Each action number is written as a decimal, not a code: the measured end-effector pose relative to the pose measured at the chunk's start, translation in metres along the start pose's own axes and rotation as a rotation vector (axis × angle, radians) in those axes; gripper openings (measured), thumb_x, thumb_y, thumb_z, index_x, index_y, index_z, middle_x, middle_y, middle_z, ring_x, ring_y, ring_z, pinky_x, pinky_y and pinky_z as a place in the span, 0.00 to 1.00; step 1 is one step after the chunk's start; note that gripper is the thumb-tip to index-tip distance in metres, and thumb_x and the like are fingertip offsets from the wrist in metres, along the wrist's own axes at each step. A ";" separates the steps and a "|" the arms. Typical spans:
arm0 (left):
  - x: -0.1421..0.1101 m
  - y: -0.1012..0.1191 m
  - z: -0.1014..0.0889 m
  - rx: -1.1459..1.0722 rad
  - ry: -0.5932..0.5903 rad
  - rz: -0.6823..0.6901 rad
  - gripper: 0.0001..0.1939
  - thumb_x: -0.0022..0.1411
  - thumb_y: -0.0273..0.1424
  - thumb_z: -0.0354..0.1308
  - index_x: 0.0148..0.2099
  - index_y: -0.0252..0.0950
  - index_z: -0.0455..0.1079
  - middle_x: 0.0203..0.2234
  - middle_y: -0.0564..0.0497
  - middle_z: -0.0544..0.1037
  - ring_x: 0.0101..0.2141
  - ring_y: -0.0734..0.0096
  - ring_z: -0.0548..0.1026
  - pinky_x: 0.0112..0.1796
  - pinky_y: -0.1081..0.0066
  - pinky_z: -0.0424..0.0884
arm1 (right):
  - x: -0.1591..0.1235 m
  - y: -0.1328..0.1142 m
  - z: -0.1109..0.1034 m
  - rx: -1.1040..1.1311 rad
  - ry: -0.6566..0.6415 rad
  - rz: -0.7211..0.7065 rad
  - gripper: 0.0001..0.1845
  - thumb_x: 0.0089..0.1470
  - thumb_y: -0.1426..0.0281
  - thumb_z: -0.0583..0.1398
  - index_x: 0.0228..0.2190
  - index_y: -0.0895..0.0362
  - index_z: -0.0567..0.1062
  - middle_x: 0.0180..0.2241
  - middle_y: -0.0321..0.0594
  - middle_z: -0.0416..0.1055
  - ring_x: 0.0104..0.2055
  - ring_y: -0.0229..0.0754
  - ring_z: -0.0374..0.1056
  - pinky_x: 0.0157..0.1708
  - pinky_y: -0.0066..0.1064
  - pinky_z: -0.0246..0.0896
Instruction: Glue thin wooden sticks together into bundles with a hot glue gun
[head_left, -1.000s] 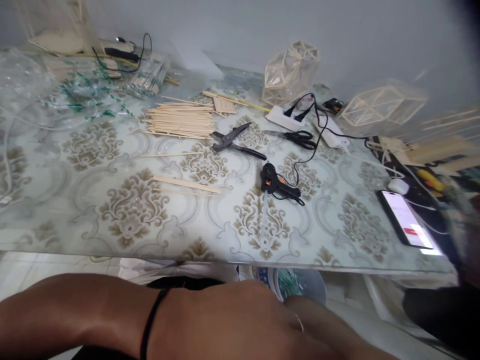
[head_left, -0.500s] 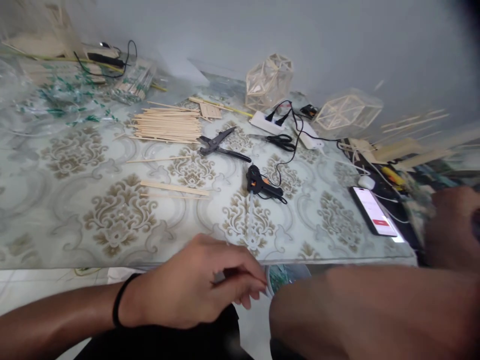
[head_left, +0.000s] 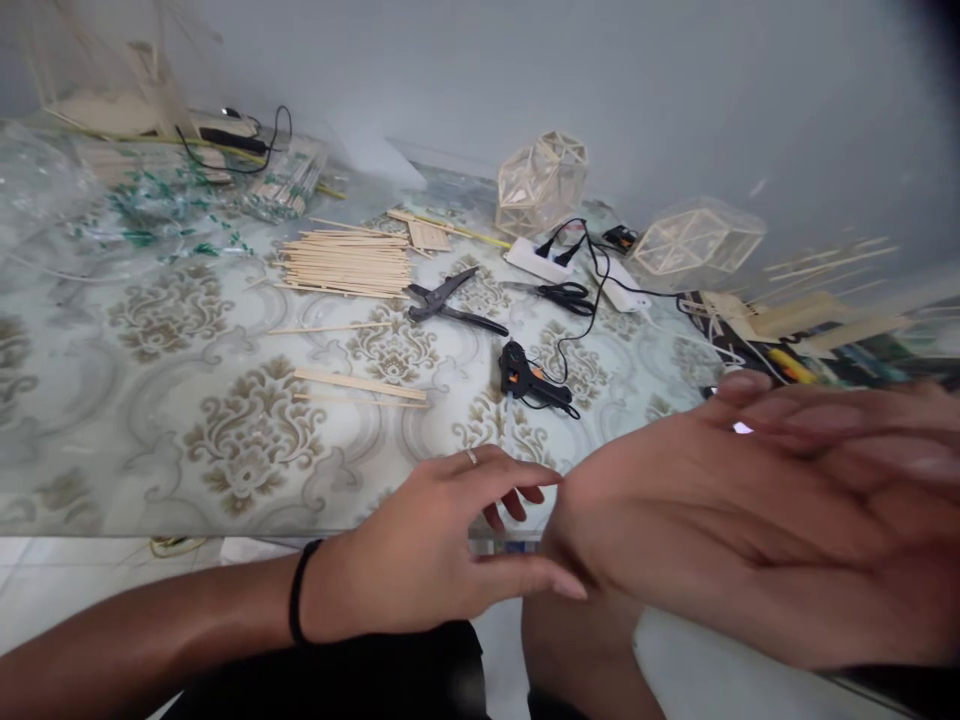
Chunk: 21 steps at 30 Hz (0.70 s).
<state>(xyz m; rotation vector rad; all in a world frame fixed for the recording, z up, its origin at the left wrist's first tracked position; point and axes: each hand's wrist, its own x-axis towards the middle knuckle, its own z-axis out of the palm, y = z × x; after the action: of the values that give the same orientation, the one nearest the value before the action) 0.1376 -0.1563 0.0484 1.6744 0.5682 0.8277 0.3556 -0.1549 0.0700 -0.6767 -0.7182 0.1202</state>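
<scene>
My left hand [head_left: 442, 540], with a ring and a black wristband, is held over the table's front edge. Its thumb and fingers are apart, with nothing between them. Their tips reach the near side of my right hand [head_left: 757, 510]; contact is unclear. That hand is large and close to the camera, somewhat blurred, its fingers loosely bent and apart, and I see nothing in it. Beyond my hands lie a black glue gun [head_left: 529, 378], pliers-like cutters [head_left: 450, 305] and a few loose thin wooden sticks [head_left: 360, 385]. A phone is mostly hidden behind my right hand.
A pile of wooden sticks [head_left: 345, 262] lies left of black scissors [head_left: 566, 295]. Behind are a white power strip [head_left: 538, 260] with cords and two geometric stick frames [head_left: 541, 185]. Plastic wrappers [head_left: 150, 215] cover the back left; more sticks and tools lie at right.
My left hand has opened from a pinch and shifted slightly right. My right hand has come into fuller view from the right and now covers most of the phone. The camera view has shifted slightly.
</scene>
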 end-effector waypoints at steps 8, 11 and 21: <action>-0.004 -0.020 0.020 0.139 0.129 0.254 0.09 0.84 0.32 0.64 0.57 0.36 0.84 0.42 0.47 0.91 0.40 0.66 0.89 0.47 0.70 0.87 | -0.029 0.016 0.032 -0.160 -0.150 -0.410 0.33 0.81 0.68 0.43 0.43 0.49 0.89 0.38 0.37 0.62 0.38 0.45 0.67 0.47 0.47 0.65; -0.004 -0.019 0.018 0.159 0.156 0.306 0.08 0.84 0.30 0.63 0.53 0.36 0.85 0.42 0.47 0.92 0.40 0.68 0.90 0.47 0.74 0.86 | -0.028 0.023 0.034 -0.131 -0.123 -0.425 0.33 0.80 0.68 0.44 0.39 0.47 0.88 0.34 0.38 0.59 0.34 0.47 0.61 0.44 0.48 0.63; 0.003 -0.001 0.001 0.204 0.196 0.284 0.06 0.81 0.24 0.62 0.47 0.35 0.80 0.35 0.52 0.85 0.35 0.74 0.83 0.41 0.77 0.82 | -0.045 0.013 0.046 -0.124 -0.181 -0.219 0.23 0.76 0.57 0.50 0.32 0.45 0.79 0.33 0.37 0.52 0.34 0.52 0.54 0.47 0.51 0.60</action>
<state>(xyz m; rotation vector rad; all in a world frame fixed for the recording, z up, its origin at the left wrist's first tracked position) 0.1403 -0.1539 0.0478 1.9007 0.5710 1.1813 0.2940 -0.1352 0.0617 -0.7067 -0.9757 -0.0662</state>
